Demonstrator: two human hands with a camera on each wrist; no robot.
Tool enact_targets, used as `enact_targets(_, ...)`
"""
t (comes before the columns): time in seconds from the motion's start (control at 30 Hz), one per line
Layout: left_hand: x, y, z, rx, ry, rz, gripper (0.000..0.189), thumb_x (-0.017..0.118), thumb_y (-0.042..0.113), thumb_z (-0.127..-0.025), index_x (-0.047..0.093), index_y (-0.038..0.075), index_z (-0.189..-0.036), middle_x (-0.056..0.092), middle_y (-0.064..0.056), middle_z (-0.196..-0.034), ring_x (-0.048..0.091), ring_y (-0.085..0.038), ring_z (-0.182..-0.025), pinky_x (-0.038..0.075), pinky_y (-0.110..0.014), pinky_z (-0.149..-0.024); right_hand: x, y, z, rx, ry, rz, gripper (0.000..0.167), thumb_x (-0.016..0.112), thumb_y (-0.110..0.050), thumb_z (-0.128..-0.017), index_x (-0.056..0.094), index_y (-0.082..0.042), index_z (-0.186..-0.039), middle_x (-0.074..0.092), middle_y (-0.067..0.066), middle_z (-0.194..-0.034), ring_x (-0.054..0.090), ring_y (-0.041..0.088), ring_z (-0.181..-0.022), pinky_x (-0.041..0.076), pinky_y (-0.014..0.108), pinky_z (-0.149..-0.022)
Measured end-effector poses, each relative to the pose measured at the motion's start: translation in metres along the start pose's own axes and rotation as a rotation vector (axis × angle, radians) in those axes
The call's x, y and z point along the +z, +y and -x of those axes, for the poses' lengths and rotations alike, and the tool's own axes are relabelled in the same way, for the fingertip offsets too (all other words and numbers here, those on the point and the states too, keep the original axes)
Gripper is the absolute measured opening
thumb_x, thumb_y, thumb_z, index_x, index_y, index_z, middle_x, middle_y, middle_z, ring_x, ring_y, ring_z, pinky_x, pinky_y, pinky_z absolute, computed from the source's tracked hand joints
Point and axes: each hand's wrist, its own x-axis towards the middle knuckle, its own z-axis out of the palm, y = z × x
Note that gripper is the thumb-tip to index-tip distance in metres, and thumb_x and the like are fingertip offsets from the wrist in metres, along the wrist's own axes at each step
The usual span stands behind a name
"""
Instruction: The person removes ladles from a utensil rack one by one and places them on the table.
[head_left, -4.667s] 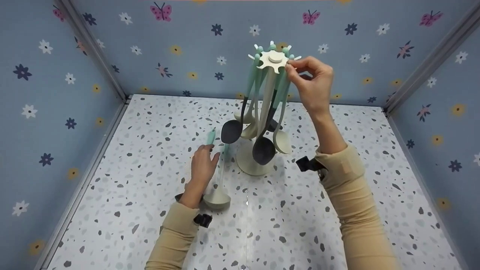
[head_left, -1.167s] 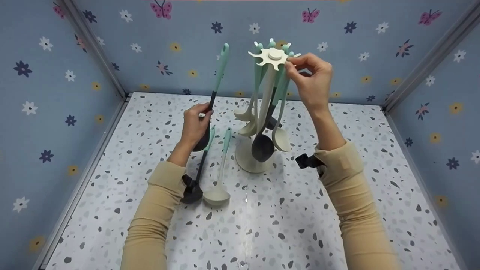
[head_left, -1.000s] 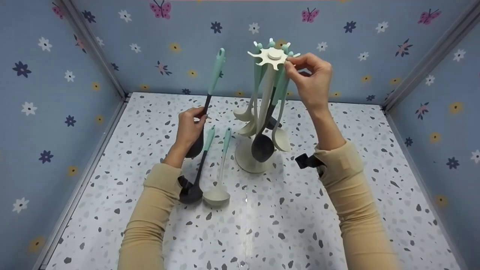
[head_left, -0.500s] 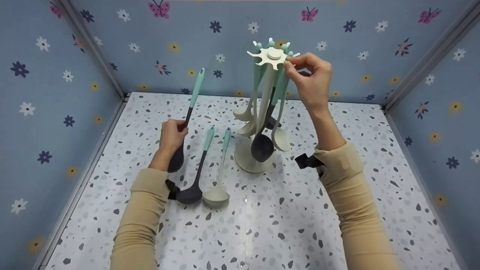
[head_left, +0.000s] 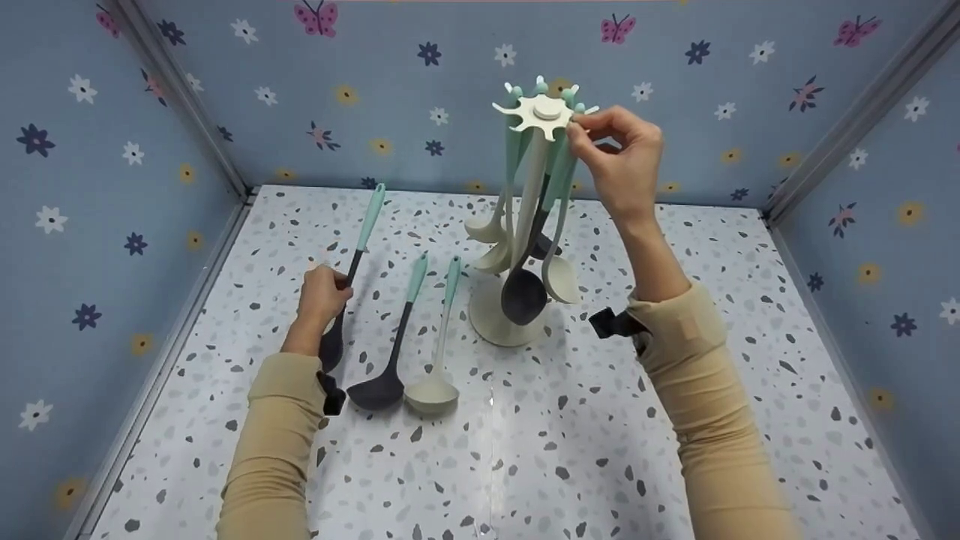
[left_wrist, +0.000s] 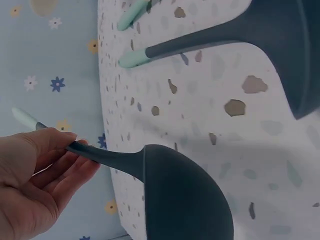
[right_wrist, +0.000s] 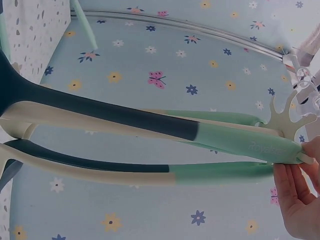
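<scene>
My left hand point(head_left: 321, 296) grips the dark neck of a cooking utensil point(left_wrist: 187, 195) with a broad, rounded dark head and a mint handle. It tilts over the left part of the table, its head low beside my wrist. To its right lie a dark ladle point(head_left: 382, 386) and a cream ladle point(head_left: 433, 394), both mint-handled. My right hand point(head_left: 622, 154) pinches the edge of the cream utensil rack point(head_left: 536, 118) at its top. Cream and dark utensils hang there, among them a dark spoon-like one point(head_left: 523, 298) in front. In the right wrist view the fingers meet a mint handle's end point(right_wrist: 250, 145).
The rack's round base point(head_left: 506, 326) stands on the speckled white table point(head_left: 600, 450). Flowered blue panels point(head_left: 330, 90) enclose the back and both sides. The hanging heads spread around the rack's post.
My left hand has taken the dark-headed utensil from the rack, then carried it left and lowered it. A dark ladle formerly hidden by that arm now shows. My right hand has stayed at the rack.
</scene>
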Motion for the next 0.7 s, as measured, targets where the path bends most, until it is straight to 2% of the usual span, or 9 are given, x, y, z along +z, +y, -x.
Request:
enact_targets(0.1,0.003,-0.007,0.002,-0.021,-0.019,-0.027,0.023,0.054,-0.002,-0.08,0.058,-0.016,-0.099,0.059,-0.028,-0.093,0.058,-0.035,-0.084,0.048,-0.041,-0.072,0.0,0.006,0.0,0.0,0.001,-0.001,0.005,0.064,0.0,-0.076,0.068,-0.004,-0.076,0.063,0.014,-0.077,0.057,0.018,-0.064,0.049,0.023,-0.055)
enact_targets(0.23,0.009,-0.015,0.003,-0.049,-0.041,-0.057,0.023,0.055,-0.003,-0.079,0.059,-0.016,-0.098,0.059,-0.028,-0.093,0.059,-0.035,-0.084,0.048,-0.041,-0.072,0.0,0.006,0.0,-0.001,0.001,0.003,0.005,0.064,0.001,-0.076,0.067,-0.002,-0.076,0.063,0.012,-0.076,0.057,0.017,-0.064,0.049,0.023,-0.055)
enact_targets(0.4,0.016,-0.022,0.005,-0.08,-0.072,-0.089,0.023,0.057,-0.002,-0.078,0.059,-0.016,-0.095,0.056,-0.028,-0.093,0.057,-0.034,-0.082,0.047,-0.04,-0.072,0.001,-0.009,0.002,-0.005,-0.004,0.011,0.004,0.062,0.003,-0.077,0.066,0.002,-0.076,0.063,0.012,-0.075,0.057,0.016,-0.063,0.049,0.021,-0.055)
enact_targets(0.5,0.019,-0.026,0.007,-0.069,-0.083,-0.095,0.021,0.057,-0.004,-0.076,0.059,-0.017,-0.093,0.056,-0.029,-0.091,0.057,-0.035,-0.081,0.047,-0.04,-0.072,0.002,-0.018,0.004,-0.011,-0.006,0.018,0.005,0.062,0.003,-0.077,0.066,0.002,-0.076,0.063,0.013,-0.075,0.057,0.015,-0.063,0.048,0.02,-0.055)
enact_targets(0.63,0.023,-0.028,0.008,-0.062,-0.109,-0.086,0.02,0.056,-0.005,-0.074,0.06,-0.017,-0.09,0.06,-0.028,-0.086,0.059,-0.034,-0.075,0.049,-0.04,-0.069,0.002,-0.02,0.004,-0.02,-0.013,0.031,0.006,0.061,0.003,-0.077,0.065,0.007,-0.077,0.063,0.015,-0.076,0.056,0.014,-0.064,0.048,0.02,-0.056)
enact_targets(0.7,0.026,-0.028,0.007,-0.078,-0.124,-0.084,0.019,0.056,-0.005,-0.074,0.06,-0.016,-0.089,0.061,-0.028,-0.085,0.059,-0.032,-0.073,0.049,-0.039,-0.067,0.001,-0.02,0.004,-0.021,-0.017,0.037,0.006,0.061,0.003,-0.078,0.064,0.008,-0.078,0.063,0.016,-0.077,0.056,0.014,-0.064,0.048,0.02,-0.056)
